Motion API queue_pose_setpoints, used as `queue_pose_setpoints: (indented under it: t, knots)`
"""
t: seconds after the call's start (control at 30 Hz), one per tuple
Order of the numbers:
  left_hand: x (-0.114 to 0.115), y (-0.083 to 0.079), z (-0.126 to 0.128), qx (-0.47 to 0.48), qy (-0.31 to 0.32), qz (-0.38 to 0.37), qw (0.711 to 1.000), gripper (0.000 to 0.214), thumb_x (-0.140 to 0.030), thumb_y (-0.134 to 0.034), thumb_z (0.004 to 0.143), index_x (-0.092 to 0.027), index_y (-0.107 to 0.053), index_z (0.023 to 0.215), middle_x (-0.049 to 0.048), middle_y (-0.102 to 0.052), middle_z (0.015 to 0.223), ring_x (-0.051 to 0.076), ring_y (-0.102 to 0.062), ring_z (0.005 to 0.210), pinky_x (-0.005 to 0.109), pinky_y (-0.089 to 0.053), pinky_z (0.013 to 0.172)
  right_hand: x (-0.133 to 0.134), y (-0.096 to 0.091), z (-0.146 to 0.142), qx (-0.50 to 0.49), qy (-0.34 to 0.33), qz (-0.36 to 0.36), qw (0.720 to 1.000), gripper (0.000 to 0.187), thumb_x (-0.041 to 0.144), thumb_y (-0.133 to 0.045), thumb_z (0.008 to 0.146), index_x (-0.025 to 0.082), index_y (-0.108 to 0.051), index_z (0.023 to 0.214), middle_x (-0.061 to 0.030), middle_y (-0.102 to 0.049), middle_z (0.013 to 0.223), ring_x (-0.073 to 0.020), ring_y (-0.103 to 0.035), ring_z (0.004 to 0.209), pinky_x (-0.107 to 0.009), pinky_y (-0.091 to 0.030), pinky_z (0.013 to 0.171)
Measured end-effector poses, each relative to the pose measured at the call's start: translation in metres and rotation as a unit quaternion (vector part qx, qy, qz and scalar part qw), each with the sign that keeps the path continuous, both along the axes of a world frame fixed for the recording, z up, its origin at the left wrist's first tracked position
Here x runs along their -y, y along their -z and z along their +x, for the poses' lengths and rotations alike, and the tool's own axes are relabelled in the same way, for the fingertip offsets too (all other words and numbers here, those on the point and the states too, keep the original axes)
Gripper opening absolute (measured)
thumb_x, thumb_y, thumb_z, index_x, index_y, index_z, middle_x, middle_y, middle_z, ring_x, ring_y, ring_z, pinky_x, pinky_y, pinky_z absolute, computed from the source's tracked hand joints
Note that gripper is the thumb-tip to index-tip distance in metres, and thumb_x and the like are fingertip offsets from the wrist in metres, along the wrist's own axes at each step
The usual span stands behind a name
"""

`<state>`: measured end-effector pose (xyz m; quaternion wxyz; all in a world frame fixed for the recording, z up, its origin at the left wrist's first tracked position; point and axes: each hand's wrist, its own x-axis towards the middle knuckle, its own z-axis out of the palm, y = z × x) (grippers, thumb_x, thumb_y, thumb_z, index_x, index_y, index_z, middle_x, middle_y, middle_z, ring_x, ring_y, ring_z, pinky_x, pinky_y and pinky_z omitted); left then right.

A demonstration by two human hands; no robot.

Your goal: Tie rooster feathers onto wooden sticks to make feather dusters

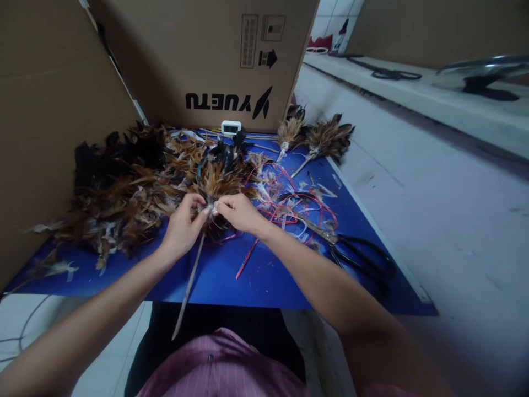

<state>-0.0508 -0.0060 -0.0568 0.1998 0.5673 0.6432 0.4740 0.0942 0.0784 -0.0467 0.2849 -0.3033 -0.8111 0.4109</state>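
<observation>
A feather duster [219,181] of brown and black feathers sits between my hands, its thin stick [190,284] slanting down past the table's front edge. My left hand [184,225] is closed, thumb and fingers pinching the pale bound base of the feathers. From the other side my right hand [238,213] pinches the same base, its fingertips nearly meeting the left ones. What exactly lies between the fingertips is too small to make out. Red string [285,212] lies in loose loops to the right of my right hand, near a red rod [247,259].
Loose feathers [136,190] are heaped on the left of the blue table [285,284]. Black-handled scissors [351,248] rest at the right. Two more feather dusters [328,138] [289,132] lie at the back, near a small white digital clock [231,128]. Cardboard [165,49] stands behind; a wall borders the right.
</observation>
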Motion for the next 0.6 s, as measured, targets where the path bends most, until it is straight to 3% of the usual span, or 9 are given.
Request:
queue_pose_setpoints:
  t: [0.1, 0.2, 0.43, 0.6]
  knots:
    - [0.002, -0.004, -0.003, -0.16, -0.003, 0.046, 0.986, 0.011, -0.028, -0.057, 0.083, -0.02, -0.063, 0.087, 0.0039, -0.057, 0.091, 0.017, -0.057, 0.085, 0.028, -0.048, 0.072, -0.002, 0.003, -0.001, -0.001, -0.011, 0.003, 1.0, 0.028, 0.021, -0.048, 0.084, 0.012, -0.068, 0.067, 0.0047, -0.048, 0.052, -0.0067, -0.04, 0.052, -0.021, -0.029, 0.056]
    - [0.001, -0.009, -0.004, -0.231, 0.005, 0.068, 0.971, 0.013, -0.028, -0.06, 0.082, -0.02, -0.068, 0.088, 0.0044, -0.059, 0.09, 0.019, -0.057, 0.088, 0.031, -0.046, 0.077, -0.003, 0.004, -0.001, 0.004, -0.02, 0.02, 1.0, 0.027, 0.018, -0.047, 0.083, 0.012, -0.064, 0.063, 0.0053, -0.046, 0.052, -0.0063, -0.039, 0.053, -0.021, -0.028, 0.056]
    - [-0.012, -0.016, -0.013, -0.264, 0.077, 0.023, 0.961, 0.013, -0.024, -0.06, 0.079, -0.018, -0.07, 0.08, 0.0025, -0.068, 0.078, 0.016, -0.061, 0.073, 0.027, -0.044, 0.068, -0.001, 0.001, 0.0, 0.033, -0.033, 0.061, 0.997, 0.028, 0.016, -0.045, 0.082, 0.014, -0.052, 0.055, 0.0058, -0.041, 0.054, -0.006, -0.036, 0.054, -0.023, -0.024, 0.056]
    - [-0.021, -0.019, -0.019, -0.243, 0.105, 0.018, 0.964, 0.015, -0.027, -0.06, 0.078, -0.017, -0.069, 0.074, 0.0025, -0.068, 0.075, 0.016, -0.061, 0.071, 0.027, -0.043, 0.068, -0.003, -0.001, 0.003, 0.033, -0.03, 0.037, 0.998, 0.03, 0.023, -0.046, 0.087, 0.013, -0.059, 0.062, 0.0053, -0.044, 0.055, -0.006, -0.036, 0.054, -0.023, -0.025, 0.057]
